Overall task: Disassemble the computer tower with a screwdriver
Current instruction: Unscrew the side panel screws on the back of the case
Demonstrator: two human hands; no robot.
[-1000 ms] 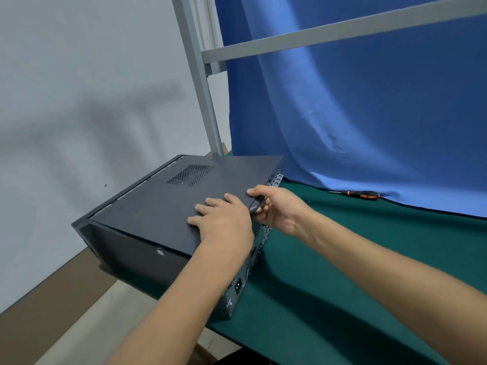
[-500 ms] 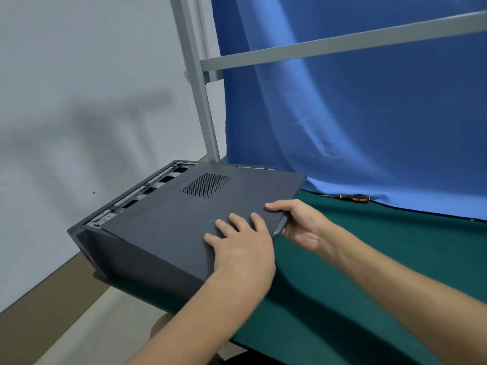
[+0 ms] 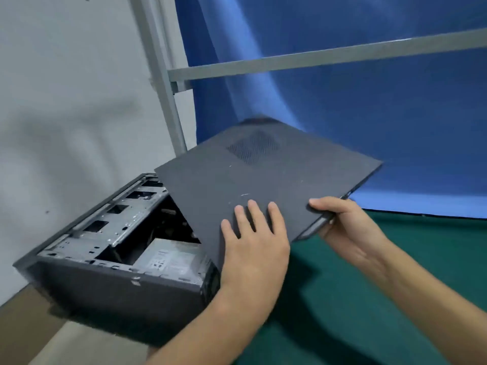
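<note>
Black side panel (image 3: 263, 185), the part being taken off, tilts above the open computer tower (image 3: 118, 272) at 8 o'clock. One flat, spread left hand (image 3: 255, 241) presses it; the right hand (image 3: 347, 227) pinches its edge. Next, probably: lay it down gently.

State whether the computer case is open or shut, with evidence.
Open. The side panel is raised off the case, exposing its metal insides.

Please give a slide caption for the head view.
Left hand rests on the tilted side panel, right hand grips its edge, above the open computer tower.
</note>
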